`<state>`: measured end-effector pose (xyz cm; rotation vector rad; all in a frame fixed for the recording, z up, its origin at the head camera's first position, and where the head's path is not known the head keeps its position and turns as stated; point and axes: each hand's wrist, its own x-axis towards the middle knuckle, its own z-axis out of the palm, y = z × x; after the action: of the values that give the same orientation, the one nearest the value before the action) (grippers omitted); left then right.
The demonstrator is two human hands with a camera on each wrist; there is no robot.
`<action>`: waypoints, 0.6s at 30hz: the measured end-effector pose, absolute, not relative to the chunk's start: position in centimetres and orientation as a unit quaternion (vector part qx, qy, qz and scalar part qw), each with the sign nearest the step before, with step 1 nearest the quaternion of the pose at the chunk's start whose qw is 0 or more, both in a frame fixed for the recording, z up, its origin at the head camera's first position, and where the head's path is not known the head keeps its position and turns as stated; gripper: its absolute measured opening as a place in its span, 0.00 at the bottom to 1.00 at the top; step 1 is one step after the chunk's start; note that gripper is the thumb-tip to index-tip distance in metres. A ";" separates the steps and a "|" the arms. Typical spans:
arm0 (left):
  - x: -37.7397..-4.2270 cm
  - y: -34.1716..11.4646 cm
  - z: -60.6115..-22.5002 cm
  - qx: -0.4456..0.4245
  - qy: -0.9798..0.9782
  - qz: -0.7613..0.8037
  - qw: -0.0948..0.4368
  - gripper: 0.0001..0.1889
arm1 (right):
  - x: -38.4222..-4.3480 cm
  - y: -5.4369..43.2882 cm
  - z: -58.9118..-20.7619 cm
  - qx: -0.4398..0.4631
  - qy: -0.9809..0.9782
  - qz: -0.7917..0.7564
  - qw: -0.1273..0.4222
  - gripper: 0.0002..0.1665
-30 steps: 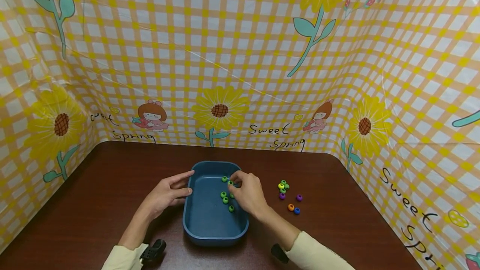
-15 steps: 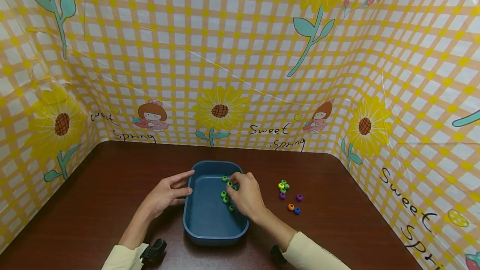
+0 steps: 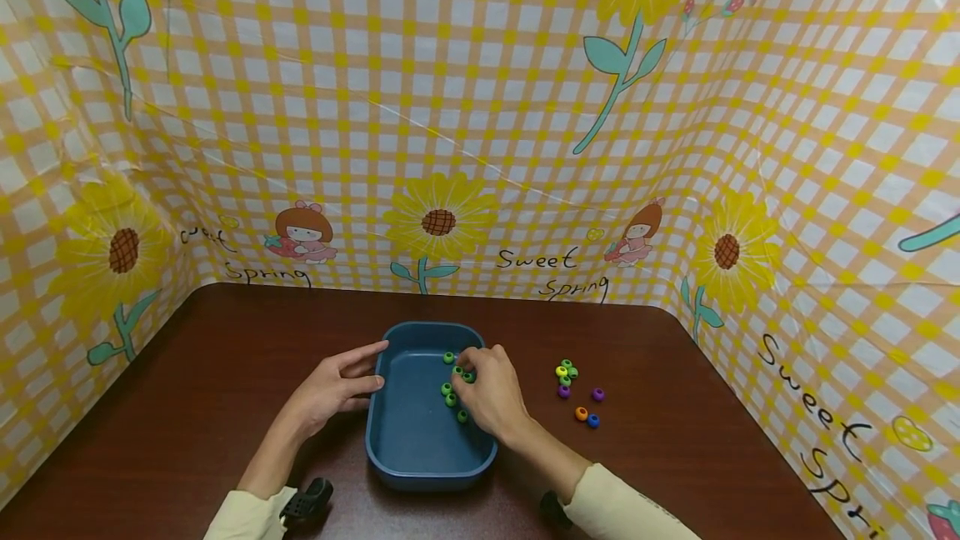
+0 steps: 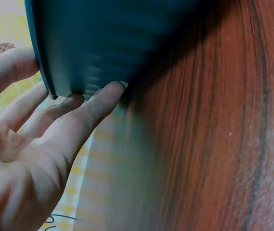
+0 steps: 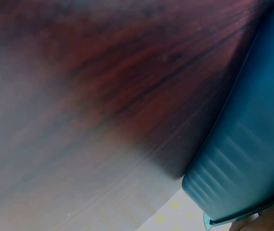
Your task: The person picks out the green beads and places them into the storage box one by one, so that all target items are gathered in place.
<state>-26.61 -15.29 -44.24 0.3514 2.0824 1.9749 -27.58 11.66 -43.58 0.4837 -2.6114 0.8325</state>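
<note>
A deep blue rectangular tray (image 3: 427,475) stands on the table, with several green beads (image 3: 451,399) lying in its right half. My left hand (image 3: 333,390) rests against the tray's left side, fingers extended and spread. In the left wrist view its fingertips (image 4: 111,90) touch the tray's outer wall. My right hand (image 3: 491,394) reaches over the right rim into the tray, thumb and index finger pinching a green bead (image 3: 457,371). Another green bead (image 3: 468,377) sits right beside those fingers. The right wrist view shows mostly the tray's outer wall (image 5: 242,159), with little of the hand.
Right of the tray, loose beads lie on the brown wooden table (image 3: 645,457): several green ones, a yellow bead (image 3: 561,372), purple beads (image 3: 597,395), an orange bead (image 3: 581,414) and a blue bead (image 3: 593,421). A checked sunflower cloth (image 3: 480,132) encloses the table's back and sides.
My right thumb and fingers have shifted slightly left inside the tray, and the green bead at their tips has moved a little left and nearer. My left hand keeps its place.
</note>
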 end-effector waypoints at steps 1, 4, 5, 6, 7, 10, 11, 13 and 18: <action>-26.6 -15.3 -44.2 0.120 0.714 0.678 0.125 0.33 | -27.6 11.6 -43.6 0.172 -0.923 0.293 0.179 0.04; -26.5 -15.3 -44.2 0.117 0.713 0.680 0.126 0.33 | -27.6 11.6 -43.6 0.171 -0.924 0.291 0.181 0.04; -26.5 -15.3 -44.2 0.117 0.713 0.680 0.125 0.32 | -27.5 11.6 -43.6 0.171 -0.923 0.292 0.181 0.05; -26.5 -15.2 -44.2 0.117 0.712 0.681 0.125 0.33 | -27.5 11.6 -43.6 0.170 -0.923 0.294 0.182 0.05; -26.5 -15.2 -44.2 0.118 0.712 0.681 0.125 0.33 | -27.5 11.5 -43.6 0.172 -0.922 0.295 0.185 0.05; -26.5 -15.3 -44.2 0.119 0.712 0.681 0.123 0.33 | -27.5 11.5 -43.7 0.176 -0.919 0.298 0.191 0.05; -26.5 -15.3 -44.2 0.120 0.712 0.680 0.123 0.33 | -27.5 11.5 -43.7 0.177 -0.918 0.299 0.192 0.05; -26.5 -15.2 -44.3 0.117 0.714 0.680 0.122 0.33 | -27.5 11.5 -43.8 0.178 -0.917 0.299 0.193 0.05; -26.5 -15.1 -44.3 0.111 0.715 0.679 0.122 0.32 | -27.4 11.6 -43.8 0.174 -0.918 0.302 0.191 0.05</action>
<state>-26.51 -15.09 -44.29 0.3253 2.0874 1.9826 -27.42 11.57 -43.79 0.4881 -2.5776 0.8492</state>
